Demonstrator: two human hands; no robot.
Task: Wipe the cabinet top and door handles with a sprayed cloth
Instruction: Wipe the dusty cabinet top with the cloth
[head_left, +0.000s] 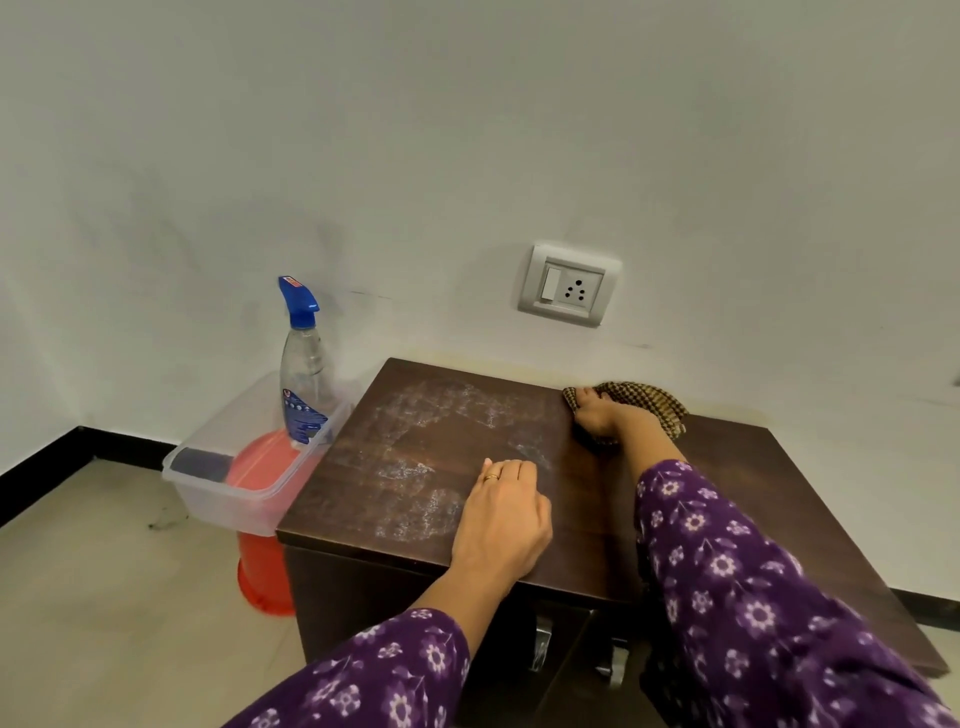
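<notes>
1. Floor at far left: we see a clear plastic tub (228, 483) sitting on an upturned red bucket (262, 561), pushed against the cabinet's left side.
2. Spray bottle (303, 374) with a blue trigger head stands upright in the tub, near the wall.
3. Cabinet top (415, 478), a dark wood surface, shows whitish spray streaks across its left half.
4. Left hand (501, 519) rests palm-down on the front of the top, fingers loosely curled, grip holding nothing; ring on one finger.
5. Door handles (543, 644), two metal ones, show below the front edge, between our purple floral sleeves.
6. Wall socket (569, 286) sits above the cabinet.
7. Right hand (597, 415) presses on the checked cloth (649, 405) at the back of the top, near the wall; grip closed over the cloth's near edge.
</notes>
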